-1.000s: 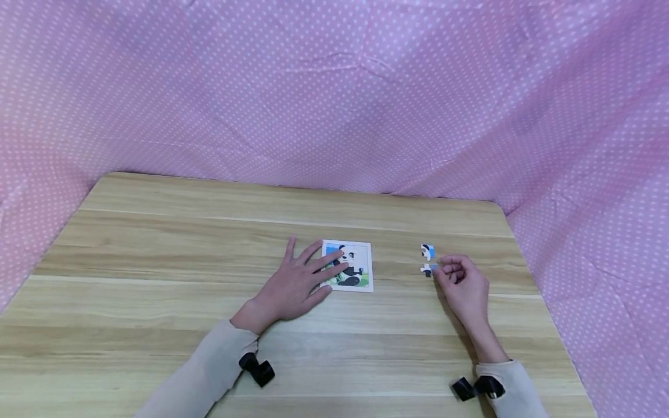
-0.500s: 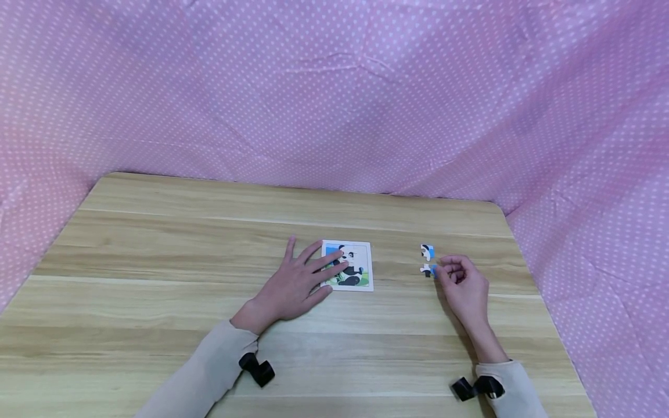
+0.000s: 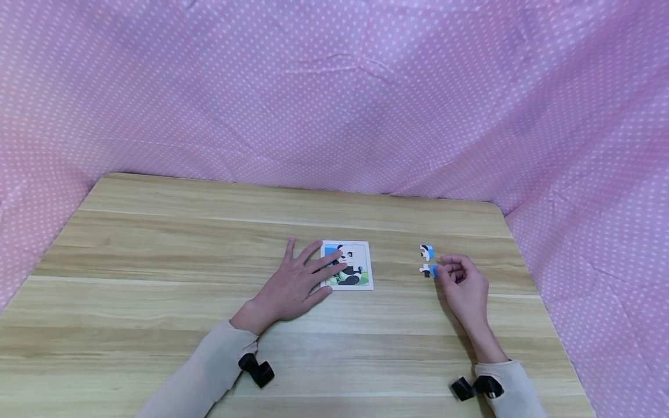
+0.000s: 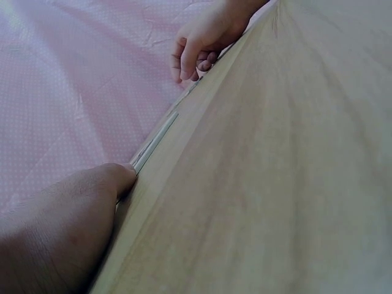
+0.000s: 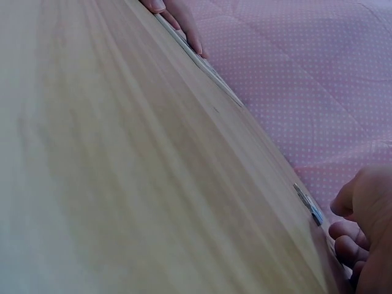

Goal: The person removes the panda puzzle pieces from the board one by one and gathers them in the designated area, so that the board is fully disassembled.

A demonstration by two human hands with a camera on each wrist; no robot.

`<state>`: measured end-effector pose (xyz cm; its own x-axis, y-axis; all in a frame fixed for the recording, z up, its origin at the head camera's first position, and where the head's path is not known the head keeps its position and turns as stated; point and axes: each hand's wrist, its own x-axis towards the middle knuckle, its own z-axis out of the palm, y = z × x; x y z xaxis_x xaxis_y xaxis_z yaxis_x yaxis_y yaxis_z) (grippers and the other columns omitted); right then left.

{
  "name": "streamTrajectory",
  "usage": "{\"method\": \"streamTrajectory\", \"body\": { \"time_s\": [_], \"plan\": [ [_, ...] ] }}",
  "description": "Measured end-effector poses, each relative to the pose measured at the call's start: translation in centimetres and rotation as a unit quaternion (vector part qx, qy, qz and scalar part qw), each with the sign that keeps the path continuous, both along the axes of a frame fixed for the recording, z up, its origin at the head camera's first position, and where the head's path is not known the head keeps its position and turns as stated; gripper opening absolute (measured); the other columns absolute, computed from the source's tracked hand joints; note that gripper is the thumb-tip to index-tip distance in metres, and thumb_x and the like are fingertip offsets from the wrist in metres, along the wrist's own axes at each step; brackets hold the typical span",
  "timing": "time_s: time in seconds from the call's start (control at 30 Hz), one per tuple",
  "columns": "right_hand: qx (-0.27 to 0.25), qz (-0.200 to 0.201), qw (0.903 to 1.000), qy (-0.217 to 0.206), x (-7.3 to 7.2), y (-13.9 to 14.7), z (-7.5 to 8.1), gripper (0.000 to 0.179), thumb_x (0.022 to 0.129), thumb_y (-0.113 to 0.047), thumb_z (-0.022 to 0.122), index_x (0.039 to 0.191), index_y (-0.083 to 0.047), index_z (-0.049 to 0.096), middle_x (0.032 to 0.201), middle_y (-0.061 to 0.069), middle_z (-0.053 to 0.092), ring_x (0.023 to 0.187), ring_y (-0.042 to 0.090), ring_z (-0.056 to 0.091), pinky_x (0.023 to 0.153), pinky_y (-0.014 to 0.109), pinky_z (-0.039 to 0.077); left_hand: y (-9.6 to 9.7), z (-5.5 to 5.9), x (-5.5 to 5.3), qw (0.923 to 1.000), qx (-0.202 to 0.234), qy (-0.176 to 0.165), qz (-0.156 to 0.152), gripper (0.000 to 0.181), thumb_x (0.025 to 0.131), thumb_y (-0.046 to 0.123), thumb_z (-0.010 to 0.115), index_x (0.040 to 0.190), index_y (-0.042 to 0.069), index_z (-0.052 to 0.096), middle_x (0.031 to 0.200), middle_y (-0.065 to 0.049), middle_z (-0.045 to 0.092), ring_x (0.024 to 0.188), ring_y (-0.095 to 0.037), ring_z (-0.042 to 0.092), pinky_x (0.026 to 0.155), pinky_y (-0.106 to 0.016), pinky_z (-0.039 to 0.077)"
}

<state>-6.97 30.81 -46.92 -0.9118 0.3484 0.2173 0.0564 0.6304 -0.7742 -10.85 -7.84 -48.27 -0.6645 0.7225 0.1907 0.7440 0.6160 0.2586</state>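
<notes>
My left hand (image 3: 300,284) lies flat with fingers spread, its fingertips resting over the left part of a panda jigsaw puzzle (image 3: 360,270) in a white frame. In the left wrist view the puzzle frame (image 4: 153,144) shows edge-on beside the thumb. On the right, two loose jigsaw pieces in blue, white and black lie one behind the other: a far piece (image 3: 427,252) and a near piece (image 3: 426,270). My right hand (image 3: 464,287) is loosely curled, thumb and fingertips right at the near piece's right edge. In the right wrist view the pieces (image 5: 307,204) lie on the table beside its fingers.
A light wooden table (image 3: 209,232) lies under both hands. Pink cloth with white dots (image 3: 334,93) hangs behind the table and along its sides. Small black devices (image 3: 257,370) sit at both sleeve cuffs.
The right thumb has eased slightly right, and more of the near piece's blue part shows. The puzzle frame has shifted very slightly under the still left hand.
</notes>
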Motion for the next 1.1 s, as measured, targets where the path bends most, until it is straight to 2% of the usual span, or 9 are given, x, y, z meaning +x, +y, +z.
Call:
{"method": "streamTrajectory", "body": {
  "time_s": [0.2,0.4,0.57,0.83,0.93,1.1],
  "plan": [
    [0.014,0.016,0.9993,0.032,0.0,-0.1,-0.2,0.018,0.096,0.008,0.080,0.113,0.003,0.077,0.094,0.017,0.075,0.070,0.003,0.057,0.061,0.010,0.045,0.0,0.2,0.1,1.0000,-0.003,-0.007,-0.001,0.057,0.116,0.047,0.049,0.170,0.031,0.047,0.181,0.007,0.033,0.170,-0.036,0.022,0.126,-0.084,0.002],
    [0.012,0.029,0.9971,0.069,0.1,-0.6,-0.2,0.019,0.094,0.013,0.078,0.111,0.005,0.077,0.090,0.016,0.074,0.069,0.003,0.055,0.060,0.009,0.044,0.0,0.3,0.2,0.9997,-0.008,-0.022,0.000,0.058,0.116,0.047,0.047,0.172,0.030,0.045,0.179,0.009,0.037,0.170,-0.032,0.023,0.127,-0.083,-0.002],
    [0.005,0.047,0.9939,0.100,0.2,-1.7,0.0,0.020,0.092,0.016,0.078,0.108,0.004,0.079,0.086,0.012,0.072,0.068,0.003,0.054,0.059,0.010,0.042,0.0,0.4,0.3,0.9997,-0.010,-0.024,-0.002,0.057,0.117,0.045,0.047,0.172,0.029,0.045,0.178,0.009,0.039,0.169,-0.032,0.025,0.127,-0.083,-0.001],
    [0.013,0.111,0.9799,0.165,1.0,-4.3,0.6,0.023,0.089,0.017,0.081,0.106,0.000,0.082,0.086,0.007,0.072,0.070,0.001,0.054,0.060,0.008,0.041,0.2,0.4,0.3,0.9995,-0.018,-0.027,0.000,0.058,0.117,0.046,0.046,0.172,0.030,0.044,0.179,0.009,0.037,0.169,-0.033,0.025,0.126,-0.083,-0.001],
    [0.016,0.127,0.9784,0.163,1.3,-5.1,0.8,0.024,0.089,0.016,0.083,0.105,-0.001,0.082,0.086,0.005,0.072,0.071,0.002,0.054,0.061,0.009,0.042,0.2,0.4,0.3,0.9993,-0.019,-0.031,0.001,0.058,0.117,0.046,0.046,0.172,0.030,0.044,0.179,0.010,0.037,0.170,-0.033,0.024,0.127,-0.083,-0.002],
    [0.010,0.142,0.9820,0.124,1.4,-6.2,1.3,0.023,0.089,0.015,0.083,0.106,0.000,0.081,0.087,0.004,0.070,0.073,0.006,0.056,0.062,0.011,0.045,0.2,0.5,0.3,0.9994,-0.013,-0.031,0.000,0.058,0.116,0.045,0.047,0.172,0.030,0.044,0.179,0.010,0.038,0.169,-0.034,0.025,0.126,-0.084,-0.002]
  ]
}}
